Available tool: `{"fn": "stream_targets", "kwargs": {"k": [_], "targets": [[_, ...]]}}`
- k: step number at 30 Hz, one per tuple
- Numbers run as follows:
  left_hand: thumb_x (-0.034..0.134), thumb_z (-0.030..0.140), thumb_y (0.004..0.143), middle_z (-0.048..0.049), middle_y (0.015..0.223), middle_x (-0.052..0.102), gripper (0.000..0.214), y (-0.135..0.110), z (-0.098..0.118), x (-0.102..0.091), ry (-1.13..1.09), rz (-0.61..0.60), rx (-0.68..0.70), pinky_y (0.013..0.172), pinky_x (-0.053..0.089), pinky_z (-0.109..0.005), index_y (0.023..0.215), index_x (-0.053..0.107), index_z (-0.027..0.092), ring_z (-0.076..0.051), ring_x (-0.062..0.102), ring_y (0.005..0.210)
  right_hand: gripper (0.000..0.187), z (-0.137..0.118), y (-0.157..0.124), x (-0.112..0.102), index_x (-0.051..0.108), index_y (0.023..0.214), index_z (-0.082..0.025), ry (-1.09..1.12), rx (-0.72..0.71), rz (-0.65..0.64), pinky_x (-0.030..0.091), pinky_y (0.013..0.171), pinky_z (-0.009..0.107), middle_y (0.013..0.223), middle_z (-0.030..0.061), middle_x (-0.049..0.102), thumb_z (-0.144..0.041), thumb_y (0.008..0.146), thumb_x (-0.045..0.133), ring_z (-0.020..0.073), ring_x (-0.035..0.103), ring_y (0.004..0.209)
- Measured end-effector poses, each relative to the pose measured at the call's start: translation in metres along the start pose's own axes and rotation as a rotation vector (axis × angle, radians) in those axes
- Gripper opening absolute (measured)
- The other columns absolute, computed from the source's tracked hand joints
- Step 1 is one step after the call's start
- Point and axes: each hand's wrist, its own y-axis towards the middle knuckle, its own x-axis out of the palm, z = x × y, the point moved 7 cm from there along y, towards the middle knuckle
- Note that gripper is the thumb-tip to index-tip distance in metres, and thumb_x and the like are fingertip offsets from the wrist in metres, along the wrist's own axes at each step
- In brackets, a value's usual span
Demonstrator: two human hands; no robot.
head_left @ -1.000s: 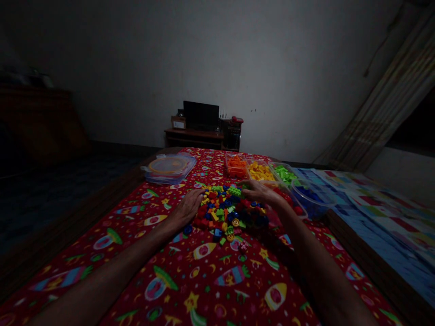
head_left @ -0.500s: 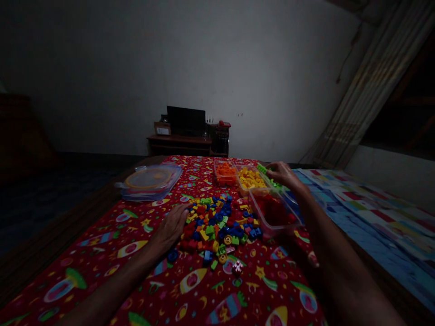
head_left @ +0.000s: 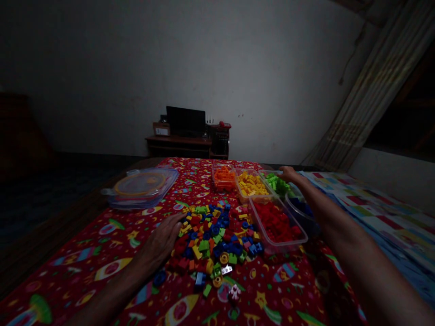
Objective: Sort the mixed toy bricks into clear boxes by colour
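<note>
My left hand (head_left: 165, 240) lies palm down at the left edge of a mixed pile of toy building bricks (head_left: 210, 235). Its fingers are stretched out against the outer bricks. My right hand (head_left: 289, 174) is over the far right rim of a clear tub of green bricks (head_left: 277, 184). No brick shows in it, and its fingertips are mostly hidden. Around that tub stand a tub of yellow bricks (head_left: 252, 183), a tub of red bricks (head_left: 277, 222), a tub of orange bricks (head_left: 224, 177) and a round container of blue bricks (head_left: 302, 207), partly behind my forearm.
Stacked clear lids (head_left: 142, 186) lie at the left on the red patterned cloth (head_left: 112, 269). A pink brick (head_left: 234, 293) sits in front of the pile. Beyond the far edge is a desk with a monitor (head_left: 186, 121). A patchwork cloth (head_left: 367, 199) is at the right.
The green brick seen in my right hand before no longer shows there. That hand has shifted right across the green tub. My left hand stays beside the pile, and the view has shifted slightly.
</note>
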Motion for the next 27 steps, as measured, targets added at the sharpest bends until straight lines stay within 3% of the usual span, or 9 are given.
{"fn": "stream_targets", "kwargs": {"k": [6,11,16,19,24,27], "targets": [[0.025,0.045,0.092,-0.0084,0.124,0.057,0.048,0.0,-0.001,0.002,-0.012,0.029,0.035,0.106,0.038,-0.04,0.12,0.052,0.018,-0.021,0.052,0.116,0.028,-0.031,-0.008,-0.024,0.067,0.099,-0.006,-0.115,-0.05,-0.041,0.04,0.068,0.025,0.094,0.0193,0.067,-0.02,0.085,0.047,0.0203,0.061,0.083],[0.024,0.043,0.093,-0.0085,0.125,0.055,0.047,0.0,-0.001,0.004,-0.011,0.035,0.067,0.106,0.037,-0.04,0.122,0.05,0.017,-0.021,0.05,0.117,0.027,-0.095,-0.046,-0.037,0.067,0.102,-0.008,0.017,-0.236,-0.081,0.04,0.065,0.023,0.085,0.0135,0.069,-0.018,0.084,0.049,0.016,0.06,0.072],[0.023,0.041,0.094,-0.0092,0.122,0.056,0.046,-0.001,0.008,0.001,-0.01,0.035,0.106,0.106,0.036,-0.039,0.12,0.05,0.015,-0.02,0.05,0.116,0.031,-0.176,-0.123,-0.014,0.066,0.105,-0.011,0.242,-0.486,-0.227,0.042,0.066,0.021,0.089,0.0074,0.069,-0.01,0.079,0.05,0.0129,0.06,0.075],[0.023,0.04,0.093,-0.0103,0.12,0.057,0.046,-0.001,0.017,-0.004,-0.011,0.041,0.115,0.104,0.038,-0.04,0.118,0.052,0.014,-0.021,0.051,0.114,0.03,-0.212,-0.169,0.003,0.065,0.108,-0.013,0.287,-0.593,-0.282,0.043,0.069,0.024,0.09,0.0067,0.069,-0.019,0.084,0.048,0.014,0.06,0.075],[0.025,0.037,0.091,-0.0115,0.116,0.06,0.045,0.0,0.021,-0.008,-0.037,0.065,0.101,0.098,0.042,-0.04,0.116,0.054,0.013,-0.022,0.055,0.108,0.042,-0.244,-0.209,0.023,0.055,0.125,-0.015,0.294,-0.725,-0.219,0.041,0.09,0.032,0.124,0.0132,0.057,-0.031,0.086,0.051,0.0217,0.053,0.111],[0.027,0.035,0.09,-0.0118,0.115,0.061,0.044,0.003,0.015,-0.013,-0.047,0.132,0.11,0.097,0.043,-0.04,0.116,0.055,0.013,-0.022,0.056,0.108,0.034,-0.254,-0.22,0.039,0.062,0.115,-0.017,0.281,-0.827,-0.333,0.041,0.088,0.029,0.12,0.0106,0.06,-0.029,0.085,0.053,0.0207,0.055,0.108]]}}
